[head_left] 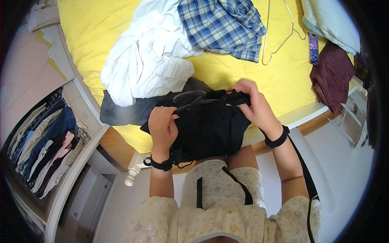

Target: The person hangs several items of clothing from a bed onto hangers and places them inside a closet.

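Note:
A black garment [210, 133] hangs between my two hands at the near edge of the bed. On its left upper edge, my left hand [163, 124] is closed, with the fingers curled round the cloth. My right hand [258, 106] pinches the bunched right upper edge between thumb and fingers. Along the top, between the hands, runs a dark looped strip [189, 101]; whether it is a cord or part of a hanger I cannot make out. Behind lie a dark grey cloth [123, 110] and a crumpled white garment [148, 60], partly covered or overlapping each other.
A blue plaid garment [223, 26] and a wire hanger [279, 47] lie on the yellow bedsheet [283, 87]. To the right are a phone [313, 49], a maroon cloth [333, 75] and a pale pillow [330, 24]. Folded clothes [46, 141] fill an open compartment at left.

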Demonstrator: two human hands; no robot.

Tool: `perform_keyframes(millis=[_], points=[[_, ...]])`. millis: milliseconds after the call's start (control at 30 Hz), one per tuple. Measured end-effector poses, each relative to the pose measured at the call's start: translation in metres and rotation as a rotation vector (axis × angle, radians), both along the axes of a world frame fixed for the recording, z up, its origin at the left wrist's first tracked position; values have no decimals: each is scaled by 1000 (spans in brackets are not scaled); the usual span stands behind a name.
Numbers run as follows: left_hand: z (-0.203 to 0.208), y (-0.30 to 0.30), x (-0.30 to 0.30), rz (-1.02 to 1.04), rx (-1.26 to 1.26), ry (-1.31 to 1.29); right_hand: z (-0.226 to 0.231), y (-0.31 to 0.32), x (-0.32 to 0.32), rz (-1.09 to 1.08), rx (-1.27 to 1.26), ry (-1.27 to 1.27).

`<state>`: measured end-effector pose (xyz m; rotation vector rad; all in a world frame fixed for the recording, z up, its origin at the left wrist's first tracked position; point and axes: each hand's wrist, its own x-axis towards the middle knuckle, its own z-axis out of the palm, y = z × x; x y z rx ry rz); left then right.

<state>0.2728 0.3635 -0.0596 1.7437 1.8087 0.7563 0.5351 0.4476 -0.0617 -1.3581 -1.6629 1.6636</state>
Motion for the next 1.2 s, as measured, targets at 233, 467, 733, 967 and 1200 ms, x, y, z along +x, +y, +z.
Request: perform_keyframes(millis=[233,467,733,967,1200], points=[[16,-46,-11,287,116,42,30,-38,13,335,214,-129],[75,-153,12,550,410,2,128,-140,39,445,495,-75],[238,-330,66,659,468,89,268,-289,97,438,420,103],[388,-415,103,673,584,295,428,-351,62,703,392,240],[481,-520,50,874,924,410,507,-406,4,909,173,270]])
